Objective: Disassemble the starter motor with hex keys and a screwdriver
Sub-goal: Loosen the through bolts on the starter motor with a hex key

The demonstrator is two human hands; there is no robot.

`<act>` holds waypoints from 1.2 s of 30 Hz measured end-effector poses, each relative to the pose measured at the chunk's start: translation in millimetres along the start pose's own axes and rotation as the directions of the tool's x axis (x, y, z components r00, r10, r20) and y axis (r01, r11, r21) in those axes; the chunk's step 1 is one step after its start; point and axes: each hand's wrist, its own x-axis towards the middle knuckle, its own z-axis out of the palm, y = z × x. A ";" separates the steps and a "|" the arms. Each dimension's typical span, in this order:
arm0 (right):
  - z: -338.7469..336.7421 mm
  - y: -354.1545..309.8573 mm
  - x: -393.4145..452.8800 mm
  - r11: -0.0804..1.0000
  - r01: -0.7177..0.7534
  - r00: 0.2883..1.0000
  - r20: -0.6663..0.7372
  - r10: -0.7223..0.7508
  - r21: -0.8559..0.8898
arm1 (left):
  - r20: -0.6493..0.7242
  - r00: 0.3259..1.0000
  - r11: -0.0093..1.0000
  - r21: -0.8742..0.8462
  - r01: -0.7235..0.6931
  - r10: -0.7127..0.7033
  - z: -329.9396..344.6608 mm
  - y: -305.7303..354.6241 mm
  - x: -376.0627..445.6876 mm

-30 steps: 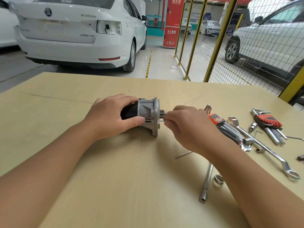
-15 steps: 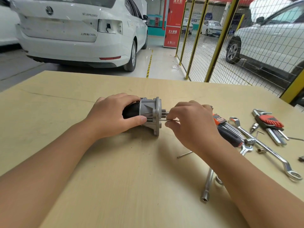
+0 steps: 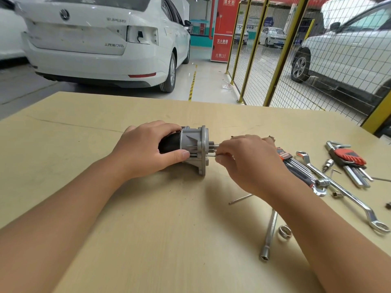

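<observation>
The starter motor [image 3: 193,144] lies on its side in the middle of the wooden table [image 3: 148,240], its black body to the left and its grey flanged nose to the right. My left hand [image 3: 146,150] wraps over the black body and pins it down. My right hand [image 3: 247,159] is closed on a thin hex key [image 3: 212,153] whose tip meets the flange just below the pinion shaft. Most of the key is hidden inside my fingers.
Right of my right hand lie an orange-holder hex key set [image 3: 296,166], a red-holder hex key set [image 3: 351,163], a long ring spanner [image 3: 347,193], a loose hex key [image 3: 240,199], a socket extension bar [image 3: 268,235] and a small ring [image 3: 284,231]. Cars and a mesh fence stand beyond the table.
My right hand has shifted slightly at the flange, its fingers working the hex key. My left hand and the motor have stayed put.
</observation>
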 end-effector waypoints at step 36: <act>-3.3 -0.3 1.3 1.000 0.023 0.999 -0.039 -0.023 -0.004 | 0.008 1.000 1.000 0.009 0.005 -0.005 0.1 0.2 0.4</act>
